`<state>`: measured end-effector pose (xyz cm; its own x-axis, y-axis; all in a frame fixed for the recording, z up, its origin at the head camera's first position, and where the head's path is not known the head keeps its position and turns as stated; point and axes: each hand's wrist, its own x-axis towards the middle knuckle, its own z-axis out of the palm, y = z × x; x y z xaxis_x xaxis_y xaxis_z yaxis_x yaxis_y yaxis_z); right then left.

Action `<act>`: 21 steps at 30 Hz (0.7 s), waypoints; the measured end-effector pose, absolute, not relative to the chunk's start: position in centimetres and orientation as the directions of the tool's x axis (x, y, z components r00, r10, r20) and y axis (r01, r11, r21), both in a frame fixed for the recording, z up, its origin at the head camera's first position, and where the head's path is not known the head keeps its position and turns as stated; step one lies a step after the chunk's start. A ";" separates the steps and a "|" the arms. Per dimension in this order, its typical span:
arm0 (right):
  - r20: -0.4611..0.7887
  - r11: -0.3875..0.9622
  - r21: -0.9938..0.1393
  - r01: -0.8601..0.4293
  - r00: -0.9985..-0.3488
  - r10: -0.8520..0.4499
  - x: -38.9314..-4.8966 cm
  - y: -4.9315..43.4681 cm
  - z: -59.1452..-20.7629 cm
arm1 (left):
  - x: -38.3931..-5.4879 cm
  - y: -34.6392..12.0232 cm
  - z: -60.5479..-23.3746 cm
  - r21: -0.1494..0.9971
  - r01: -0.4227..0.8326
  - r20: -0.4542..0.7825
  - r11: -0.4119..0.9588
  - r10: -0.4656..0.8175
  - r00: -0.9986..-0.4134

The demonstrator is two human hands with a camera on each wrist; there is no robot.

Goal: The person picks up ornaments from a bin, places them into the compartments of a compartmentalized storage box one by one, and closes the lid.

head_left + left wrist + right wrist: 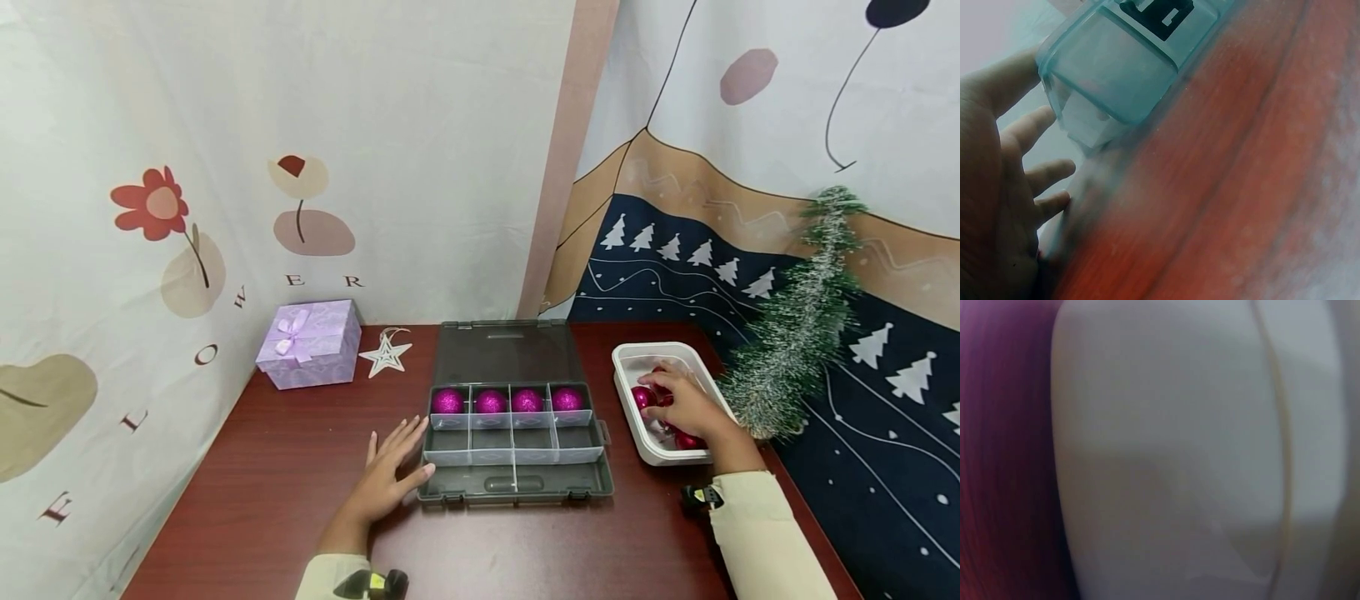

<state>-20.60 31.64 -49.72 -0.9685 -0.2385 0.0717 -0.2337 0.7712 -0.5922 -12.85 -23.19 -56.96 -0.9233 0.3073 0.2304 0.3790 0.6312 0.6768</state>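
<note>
A grey see-through compartment box point(517, 479) lies with its lid point(510, 354) folded back on the table. Several glittery magenta balls point(491, 402) fill its back row, one per compartment. My left hand point(386, 479) lies beside the box with fingers spread, thumb and fingertips right at its left side; the left wrist view shows the box corner point(1110, 69) by these fingers. Over on the right, my right hand point(684, 404) reaches into a white tray point(652, 454) among shiny red baubles point(642, 397). I cannot tell whether its fingers grip one. The tray's wall point(1166, 425) fills the right wrist view.
At the back left stand a lilac gift box point(311, 346) with a bow and a white star ornament point(386, 356) on a string. A small frosted tinsel tree point(795, 333) rises just behind the tray at right. Printed cloth hangs behind the table.
</note>
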 end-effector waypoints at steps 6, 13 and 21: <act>0.056 0.793 -0.564 -0.230 -0.969 -0.241 -20.7 31.6 -50.0 | -12.8 -23.2 -57.0 0.678 0.377 0.229 0.631 0.305 -0.924; 0.049 0.790 -0.570 -0.224 -0.970 -0.239 -20.7 31.6 -49.9 | -12.8 -23.2 -57.0 0.680 0.377 0.229 0.629 0.307 -0.924; 0.093 0.777 -0.574 -0.259 -0.963 -0.252 -20.5 31.9 -49.9 | -12.9 -23.2 -57.2 0.678 0.377 0.229 0.631 0.306 -0.924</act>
<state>-20.48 31.85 -49.86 -0.9632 -0.2524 0.0926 -0.2588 0.7766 -0.5744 -12.86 -23.21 -57.23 -0.9241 0.3063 0.2285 0.3769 0.6313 0.6778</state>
